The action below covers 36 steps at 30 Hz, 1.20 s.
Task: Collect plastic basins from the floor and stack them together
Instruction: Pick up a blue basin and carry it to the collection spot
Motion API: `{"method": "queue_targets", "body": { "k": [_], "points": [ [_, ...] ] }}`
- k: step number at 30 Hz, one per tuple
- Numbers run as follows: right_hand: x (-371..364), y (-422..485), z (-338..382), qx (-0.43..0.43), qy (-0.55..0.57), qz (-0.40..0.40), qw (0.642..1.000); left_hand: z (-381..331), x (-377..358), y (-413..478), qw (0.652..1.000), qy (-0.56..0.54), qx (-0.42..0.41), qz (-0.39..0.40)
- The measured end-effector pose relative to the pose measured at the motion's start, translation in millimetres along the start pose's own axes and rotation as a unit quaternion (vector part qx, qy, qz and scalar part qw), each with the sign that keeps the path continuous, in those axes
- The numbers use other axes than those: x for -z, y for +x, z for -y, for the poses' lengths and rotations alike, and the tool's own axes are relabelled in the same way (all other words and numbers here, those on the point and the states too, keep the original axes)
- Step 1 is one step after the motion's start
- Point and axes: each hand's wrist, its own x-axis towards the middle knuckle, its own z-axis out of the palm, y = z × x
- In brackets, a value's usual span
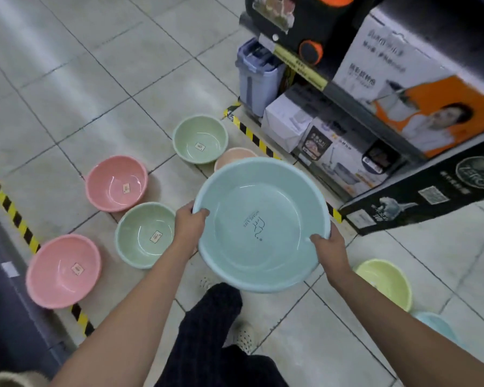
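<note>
I hold the round, glossy blue basin [260,224] above the tiled floor [95,79], left hand [190,224] and right hand [327,247] with fingers clamped over opposite rims. Smooth pink basins [116,182] and green basins [146,234] sit on the floor beside the striped tape [9,203].

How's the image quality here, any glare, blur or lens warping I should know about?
Head view: overhead light glares in a pale streak on the floor tiles at upper left and glints inside the pink basin; wide-angle warping bends the tile lines and tilts the shelf boxes; the print on those boxes is soft and hard to read, while the blue basin held by left hand and right hand is fairly sharp.
</note>
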Motion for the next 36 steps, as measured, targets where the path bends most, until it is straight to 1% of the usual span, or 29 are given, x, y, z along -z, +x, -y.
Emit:
{"method": "queue_targets", "body": {
  "k": [4, 9, 12, 18, 21, 24, 27, 29, 31, 33, 36],
  "points": [
    [4, 32, 51, -0.010, -0.011, -0.004, 1.000, -38, -9, 18, 1.000, -0.001, -0.011, -0.003],
    [-13, 88, 112, -0.011, -0.032, 0.012, 0.999, -69, -21, 55, 0.999, -0.017, 0.003, -0.043],
    [-20, 122, 149, -0.001, -0.048, 0.033, 0.998, -86, -32, 76, 0.997, -0.021, 0.021, -0.071],
    [-34, 202, 203, 0.011, -0.114, 0.082, 0.990, -123, -58, 118, 0.995, -0.033, 0.033, -0.087],
    [-50, 254, 220, 0.009, -0.151, 0.105, 0.983, -127, -75, 149, 0.990, -0.056, 0.059, -0.113],
    [-70, 311, 236, 0.014, -0.194, 0.147, 0.970, -126, -96, 185, 0.984, -0.071, 0.089, -0.141],
    [-95, 374, 245, 0.029, -0.247, 0.195, 0.949, -118, -119, 220, 0.973, -0.090, 0.120, -0.173],
    [-109, 410, 246, 0.034, -0.276, 0.213, 0.937, -111, -134, 244, 0.969, -0.102, 0.139, -0.177],
    [-125, 444, 244, 0.034, -0.284, 0.220, 0.933, -102, -149, 268, 0.959, -0.133, 0.167, -0.186],
    [-142, 476, 237, 0.016, -0.277, 0.209, 0.938, -94, -163, 293, 0.949, -0.159, 0.193, -0.194],
    [-168, 517, 215, 0.003, -0.254, 0.184, 0.950, -72, -180, 332, 0.940, -0.171, 0.228, -0.185]
  ]
}}
